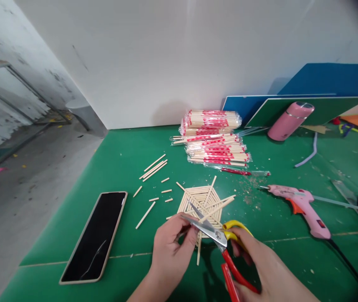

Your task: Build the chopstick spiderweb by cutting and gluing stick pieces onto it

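Observation:
My right hand [254,264] holds a pair of scissors [218,237] with red and yellow handles, its blades apart around a wooden chopstick [218,209]. The fingers of my left hand [174,241] are closed on the near end of that chopstick, close to the blade tips. Beneath both lies a web-shaped piece made of chopsticks [198,193], flat on the green table, with several sticks jutting past its edge. My hands and the scissors hide its near part. Left of it are several short cut stick pieces [166,191] and a few longer sticks [155,170].
A phone [94,237] lies at the left on the green table [81,180]. Plastic-wrapped chopstick bundles [213,144] are at the back. To the right lies a pink glue gun [304,205] with its cord. Behind it a pink flask [290,121] leans against boards [320,109].

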Demonstrator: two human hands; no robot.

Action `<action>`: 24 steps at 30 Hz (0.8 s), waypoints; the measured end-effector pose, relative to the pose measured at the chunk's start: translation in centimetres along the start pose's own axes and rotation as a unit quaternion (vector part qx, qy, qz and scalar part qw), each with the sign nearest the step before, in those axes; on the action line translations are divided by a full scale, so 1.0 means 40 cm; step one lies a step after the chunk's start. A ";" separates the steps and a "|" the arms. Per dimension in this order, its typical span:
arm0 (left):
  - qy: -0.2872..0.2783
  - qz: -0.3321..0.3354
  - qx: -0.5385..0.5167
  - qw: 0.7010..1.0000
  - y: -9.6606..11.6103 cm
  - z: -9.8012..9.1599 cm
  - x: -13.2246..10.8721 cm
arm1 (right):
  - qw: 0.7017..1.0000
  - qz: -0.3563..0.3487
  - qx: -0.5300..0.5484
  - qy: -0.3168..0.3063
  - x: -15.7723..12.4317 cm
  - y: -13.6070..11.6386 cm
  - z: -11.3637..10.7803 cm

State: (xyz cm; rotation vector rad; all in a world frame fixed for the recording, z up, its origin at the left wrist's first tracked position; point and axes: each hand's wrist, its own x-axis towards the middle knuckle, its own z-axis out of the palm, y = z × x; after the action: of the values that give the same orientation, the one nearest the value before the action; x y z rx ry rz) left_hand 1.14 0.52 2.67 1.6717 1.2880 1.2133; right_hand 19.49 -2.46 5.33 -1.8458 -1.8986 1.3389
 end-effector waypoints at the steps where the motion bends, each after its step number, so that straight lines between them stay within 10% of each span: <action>1: -0.002 -0.006 -0.008 1.000 -0.001 0.001 0.000 | 1.000 0.001 0.003 -0.006 -0.001 -0.004 -0.005; 24: -0.044 -0.068 -0.070 0.994 0.015 0.012 0.008 | 1.000 -0.010 0.013 -0.016 -0.042 0.007 -0.017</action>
State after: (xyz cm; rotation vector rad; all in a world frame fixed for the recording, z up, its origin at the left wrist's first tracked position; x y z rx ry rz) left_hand 1.79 0.69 3.14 1.4953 1.2137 1.1117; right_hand 20.51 -3.66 6.27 -1.7987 -1.9001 1.3883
